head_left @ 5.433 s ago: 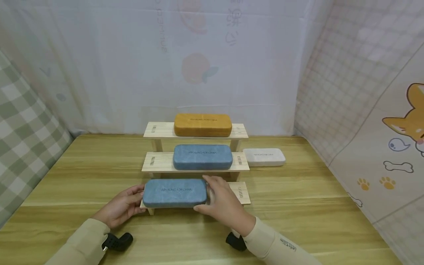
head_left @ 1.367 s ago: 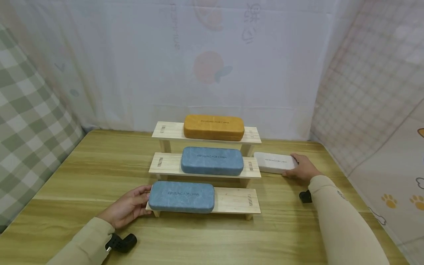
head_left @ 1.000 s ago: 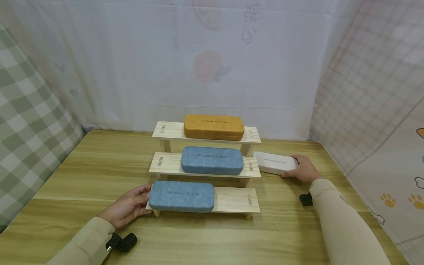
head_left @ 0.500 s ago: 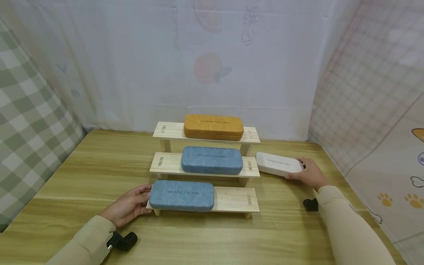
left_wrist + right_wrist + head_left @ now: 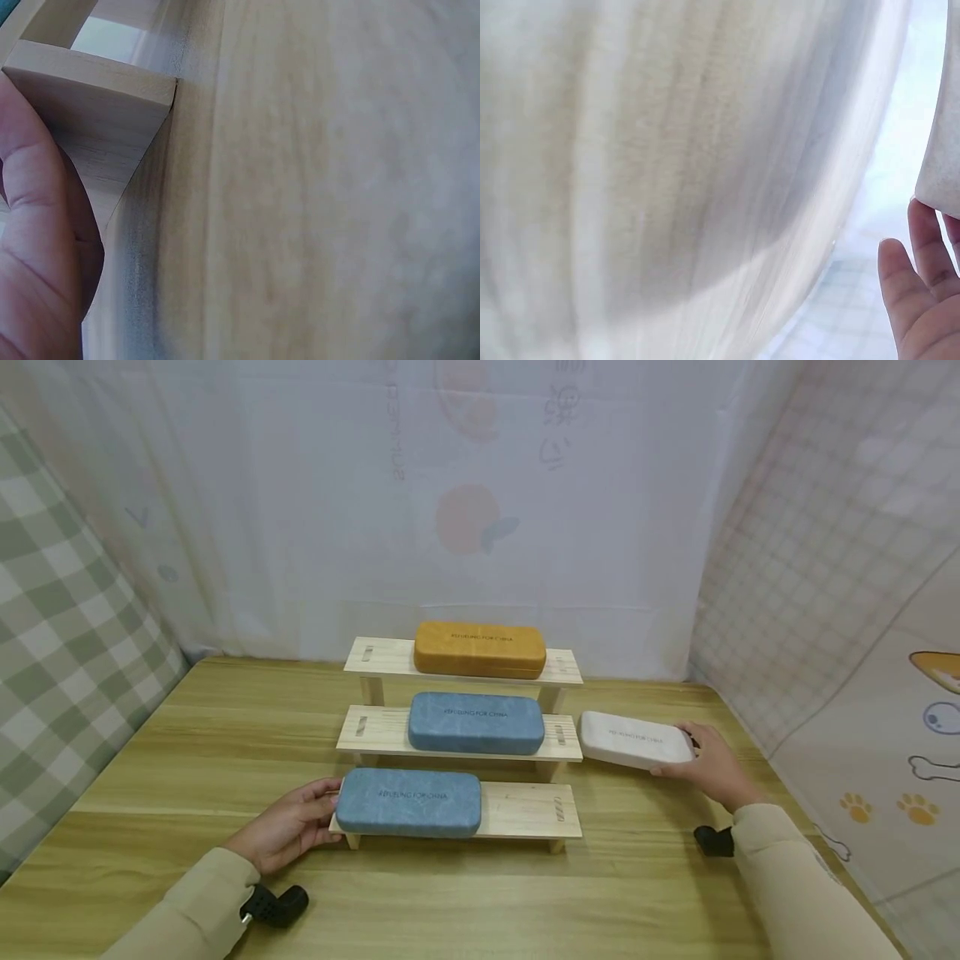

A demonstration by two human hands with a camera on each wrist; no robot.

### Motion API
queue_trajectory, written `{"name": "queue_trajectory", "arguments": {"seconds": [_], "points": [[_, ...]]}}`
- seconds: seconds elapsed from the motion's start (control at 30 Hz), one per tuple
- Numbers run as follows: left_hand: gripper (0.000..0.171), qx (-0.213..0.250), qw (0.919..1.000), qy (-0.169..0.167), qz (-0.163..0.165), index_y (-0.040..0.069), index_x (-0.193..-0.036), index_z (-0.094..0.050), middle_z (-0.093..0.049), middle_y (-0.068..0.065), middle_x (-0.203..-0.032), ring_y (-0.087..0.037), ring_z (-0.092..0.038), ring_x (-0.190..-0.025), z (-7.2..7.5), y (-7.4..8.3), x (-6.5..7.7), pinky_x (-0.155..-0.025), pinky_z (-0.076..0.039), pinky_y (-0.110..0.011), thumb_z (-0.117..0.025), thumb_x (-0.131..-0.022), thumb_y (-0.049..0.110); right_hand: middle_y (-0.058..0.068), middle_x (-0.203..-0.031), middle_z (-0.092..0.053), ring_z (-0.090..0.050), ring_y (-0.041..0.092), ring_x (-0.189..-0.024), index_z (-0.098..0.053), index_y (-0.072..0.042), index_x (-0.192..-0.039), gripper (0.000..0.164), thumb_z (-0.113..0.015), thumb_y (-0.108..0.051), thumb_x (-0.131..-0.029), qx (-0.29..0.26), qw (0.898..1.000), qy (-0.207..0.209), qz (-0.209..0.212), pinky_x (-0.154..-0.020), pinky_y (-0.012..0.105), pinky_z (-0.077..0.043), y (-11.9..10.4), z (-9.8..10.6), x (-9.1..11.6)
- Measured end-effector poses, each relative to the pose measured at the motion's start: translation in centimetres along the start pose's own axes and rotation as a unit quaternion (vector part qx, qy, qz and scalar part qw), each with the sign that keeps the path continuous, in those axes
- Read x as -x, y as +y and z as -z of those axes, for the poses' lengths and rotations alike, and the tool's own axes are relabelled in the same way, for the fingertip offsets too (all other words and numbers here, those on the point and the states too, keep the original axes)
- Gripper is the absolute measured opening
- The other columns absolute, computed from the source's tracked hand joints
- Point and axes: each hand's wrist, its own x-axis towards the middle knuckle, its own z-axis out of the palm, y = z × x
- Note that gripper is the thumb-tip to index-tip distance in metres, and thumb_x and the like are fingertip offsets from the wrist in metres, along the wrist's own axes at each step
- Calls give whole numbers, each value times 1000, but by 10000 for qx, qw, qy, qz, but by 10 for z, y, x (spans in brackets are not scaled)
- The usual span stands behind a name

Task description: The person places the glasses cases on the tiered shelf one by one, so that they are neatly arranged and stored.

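In the head view my right hand (image 5: 712, 766) grips the right end of a white glasses case (image 5: 634, 740), which hangs slightly tilted beside the middle step. The right wrist view shows the case (image 5: 946, 150) above the table, its lower corner at the fingertips. My left hand (image 5: 292, 827) holds the left end of the lowest step of a wooden three-step stand (image 5: 528, 808), close to a blue glasses case (image 5: 408, 802) on that step. In the left wrist view its fingers lie against the stand's leg (image 5: 94, 79). Some left fingers are hidden behind the blue case.
A second blue glasses case (image 5: 476, 723) lies on the middle step, and a mustard-yellow one (image 5: 480, 650) on the top step. The lowest step shows bare wood at its right. A white curtain (image 5: 300, 527) hangs behind the wood-grain table (image 5: 247, 710).
My right hand has gone from the lowest blue case to the white case, taken hold of it, lifted it and drawn it slightly right and nearer. The left hand stays at the stand.
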Motion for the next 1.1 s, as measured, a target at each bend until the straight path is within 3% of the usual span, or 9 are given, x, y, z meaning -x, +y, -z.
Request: {"name": "queue_trajectory", "arguments": {"seconds": [0.33,0.57,0.8,0.87,0.93,1.1], "points": [[71,-25,10000,70,64,-13,-148,3,-54,4,-117,-8,-59,-96,0,0,0,-80,-50,-30,-41,-105,22,36,-134,-34,-39,48,-116,-36,16,-136,92,-86,-28,-72,50,9998,164,140,-90,58,-41,0,-2,25],[69,-35,10000,57,55,-13,-148,3,-53,4,-119,-9,-59,-97,-1,-1,0,-81,-50,-30,-40,-106,21,33,-137,-33,-44,48,-114,-36,14,-137,91,-86,-27,-73,-22,9996,222,174,-85,50,-47,-2,-1,44],[69,-11,10000,79,21,-13,-148,2,-55,5,-118,-9,-59,-96,-1,0,0,-79,-50,-29,-40,-105,21,33,-137,-33,-45,45,-113,-33,13,-139,98,-87,-30,-71,-37,9997,199,142,-87,52,-48,-10,-2,61],[69,-14,10000,76,16,-13,-148,3,-55,5,-118,-9,-59,-96,-1,0,0,-79,-50,-29,-40,-105,21,33,-136,-34,-44,43,-113,-35,13,-138,97,-88,-29,-69,-11,9996,221,151,-86,45,-50,-12,-3,64],[70,-16,10000,70,11,-13,-148,3,-55,5,-118,-9,-59,-96,-1,0,0,-79,-50,-29,-40,-105,21,32,-135,-36,-44,41,-112,-37,13,-137,96,-89,-28,-68,11,9995,271,175,-84,31,-51,-12,-4,68],[70,-12,10000,72,2,-14,-147,3,-55,5,-116,-8,-59,-95,-1,0,0,-79,-50,-28,-40,-105,21,30,-133,-37,-44,39,-110,-40,12,-135,94,-91,-26,-65,1,9988,412,274,-75,6,-38,-13,-6,76]]}}
